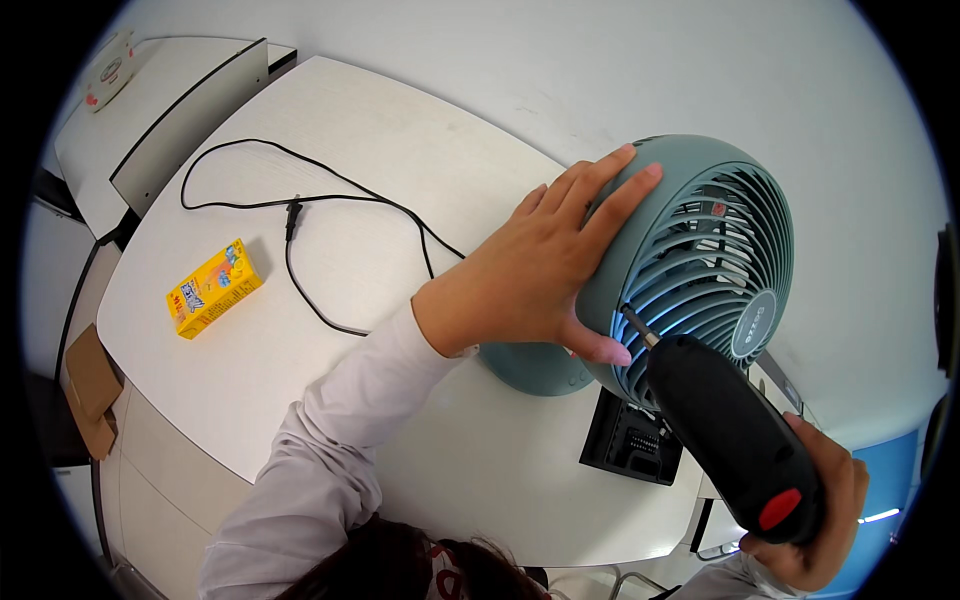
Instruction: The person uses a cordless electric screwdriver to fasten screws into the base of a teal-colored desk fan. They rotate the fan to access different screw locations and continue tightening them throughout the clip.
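Observation:
A grey-green desk fan [615,265] stands on the white table, its round grille turned to the right. My left hand [545,265] grips the rim of its housing, fingers spread over the top and thumb by the grille's edge. In my right hand [825,500] is a black cordless electric screwdriver [735,440] with a red button. Its bit points at the left edge of the grille and seems to touch it; the screw there, if any, is too small to make out. The fan's round base [535,370] shows partly below my left wrist.
Behind the fan, a black case of bits [635,440] lies on the white table [330,110]. A black power cord [290,205] loops across the left side, near a yellow drink carton [213,288]. A wall rises along the far side; another desk [150,90] stands at far left.

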`<move>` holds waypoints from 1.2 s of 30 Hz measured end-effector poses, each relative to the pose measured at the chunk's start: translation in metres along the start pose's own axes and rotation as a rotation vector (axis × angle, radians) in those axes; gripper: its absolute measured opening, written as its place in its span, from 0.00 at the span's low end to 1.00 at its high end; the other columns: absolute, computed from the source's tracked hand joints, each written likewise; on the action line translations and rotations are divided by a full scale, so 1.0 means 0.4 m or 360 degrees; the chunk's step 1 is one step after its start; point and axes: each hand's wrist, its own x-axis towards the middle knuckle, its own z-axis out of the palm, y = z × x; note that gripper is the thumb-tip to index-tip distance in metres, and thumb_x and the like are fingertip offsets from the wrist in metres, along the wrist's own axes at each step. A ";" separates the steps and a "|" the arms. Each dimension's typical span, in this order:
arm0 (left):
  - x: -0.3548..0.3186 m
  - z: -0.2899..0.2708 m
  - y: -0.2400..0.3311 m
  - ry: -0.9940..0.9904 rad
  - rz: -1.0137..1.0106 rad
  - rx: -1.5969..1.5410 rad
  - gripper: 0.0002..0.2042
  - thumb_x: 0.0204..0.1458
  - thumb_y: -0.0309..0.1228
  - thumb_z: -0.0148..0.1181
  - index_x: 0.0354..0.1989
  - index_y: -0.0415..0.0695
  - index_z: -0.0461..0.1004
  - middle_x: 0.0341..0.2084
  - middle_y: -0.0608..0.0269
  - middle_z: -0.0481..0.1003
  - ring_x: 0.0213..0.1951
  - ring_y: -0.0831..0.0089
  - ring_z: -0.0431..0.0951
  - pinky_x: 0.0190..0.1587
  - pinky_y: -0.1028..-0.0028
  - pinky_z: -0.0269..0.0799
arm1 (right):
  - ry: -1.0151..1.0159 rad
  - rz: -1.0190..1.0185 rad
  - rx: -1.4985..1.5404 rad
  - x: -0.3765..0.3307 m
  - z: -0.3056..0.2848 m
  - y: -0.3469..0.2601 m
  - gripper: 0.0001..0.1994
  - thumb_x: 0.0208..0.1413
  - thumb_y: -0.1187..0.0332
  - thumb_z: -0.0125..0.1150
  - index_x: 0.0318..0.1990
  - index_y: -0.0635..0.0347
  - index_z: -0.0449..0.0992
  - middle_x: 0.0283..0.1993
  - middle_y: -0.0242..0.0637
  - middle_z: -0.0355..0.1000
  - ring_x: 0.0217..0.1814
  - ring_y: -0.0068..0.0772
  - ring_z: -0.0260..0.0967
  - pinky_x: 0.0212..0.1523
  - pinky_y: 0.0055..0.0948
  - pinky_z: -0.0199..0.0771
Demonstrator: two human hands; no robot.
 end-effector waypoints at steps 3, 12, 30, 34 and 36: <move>0.000 0.000 0.000 0.0004 0.0011 0.0015 0.67 0.22 0.57 0.77 0.73 0.45 0.43 0.69 0.44 0.48 0.66 0.41 0.56 0.66 0.53 0.57 | -0.0002 0.0007 -0.0003 0.001 0.000 -0.001 0.41 0.46 0.51 0.74 0.63 0.67 0.63 0.52 0.58 0.74 0.48 0.56 0.78 0.46 0.41 0.79; 0.001 0.000 0.000 0.0001 0.0009 -0.0005 0.66 0.23 0.57 0.77 0.73 0.44 0.44 0.69 0.43 0.48 0.66 0.41 0.56 0.67 0.53 0.57 | 0.0015 -0.0022 -0.0002 0.001 0.002 0.006 0.41 0.47 0.50 0.73 0.63 0.67 0.63 0.52 0.58 0.74 0.49 0.56 0.78 0.46 0.41 0.79; 0.001 0.000 0.000 -0.0002 -0.0002 -0.0030 0.68 0.21 0.57 0.78 0.73 0.45 0.43 0.69 0.44 0.48 0.66 0.41 0.56 0.67 0.53 0.57 | 0.0023 -0.0008 -0.0011 -0.001 0.002 0.002 0.41 0.47 0.50 0.73 0.63 0.67 0.63 0.52 0.58 0.74 0.49 0.55 0.78 0.46 0.40 0.80; 0.001 0.000 0.000 -0.0008 -0.0006 -0.0025 0.67 0.21 0.56 0.78 0.73 0.45 0.43 0.69 0.44 0.48 0.66 0.41 0.56 0.66 0.53 0.57 | -0.0018 -0.0006 -0.0026 -0.001 -0.002 0.001 0.41 0.47 0.51 0.73 0.63 0.67 0.63 0.53 0.58 0.73 0.49 0.56 0.78 0.46 0.41 0.79; 0.001 -0.002 0.002 -0.0012 -0.0011 -0.0004 0.67 0.21 0.56 0.78 0.73 0.45 0.43 0.69 0.44 0.48 0.66 0.41 0.56 0.66 0.53 0.57 | 0.0011 -0.0038 -0.0039 0.000 0.000 0.002 0.41 0.47 0.51 0.73 0.63 0.68 0.63 0.54 0.58 0.73 0.49 0.56 0.78 0.47 0.41 0.79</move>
